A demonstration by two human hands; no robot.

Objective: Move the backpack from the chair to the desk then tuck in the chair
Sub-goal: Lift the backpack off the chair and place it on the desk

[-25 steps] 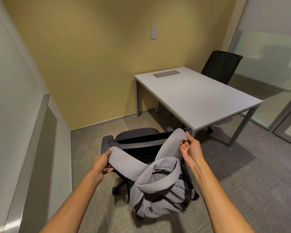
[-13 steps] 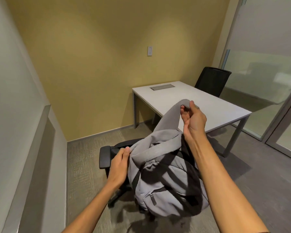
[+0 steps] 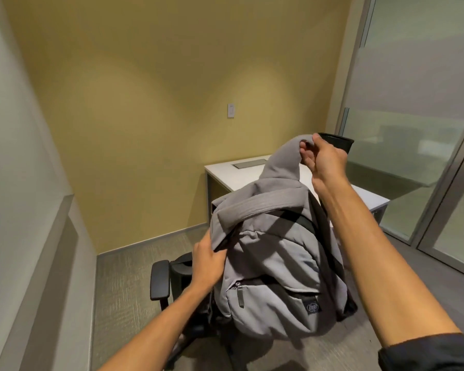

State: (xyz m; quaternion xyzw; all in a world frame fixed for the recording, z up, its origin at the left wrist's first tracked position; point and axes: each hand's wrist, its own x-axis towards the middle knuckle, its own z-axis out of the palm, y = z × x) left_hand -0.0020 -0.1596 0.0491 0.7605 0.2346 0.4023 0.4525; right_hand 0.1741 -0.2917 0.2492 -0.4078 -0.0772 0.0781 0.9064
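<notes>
A grey backpack (image 3: 276, 266) hangs in the air in front of me, above the black office chair (image 3: 161, 279). My right hand (image 3: 324, 159) is raised high and pinches the top of one shoulder strap. My left hand (image 3: 208, 259) grips the backpack's left side near the other strap. The chair is mostly hidden behind the bag; its left armrest and part of its base show. The white desk (image 3: 241, 175) stands beyond the bag against the yellow wall.
A second black chair (image 3: 340, 141) stands behind the desk's far side. Glass partitions and a door (image 3: 439, 156) are on the right. A grey wall with a ledge (image 3: 38, 236) runs along the left. Carpet covers the floor.
Both hands have lifted the backpack higher off the chair and toward the desk. My right hand rose most. The camera view tilted upward.
</notes>
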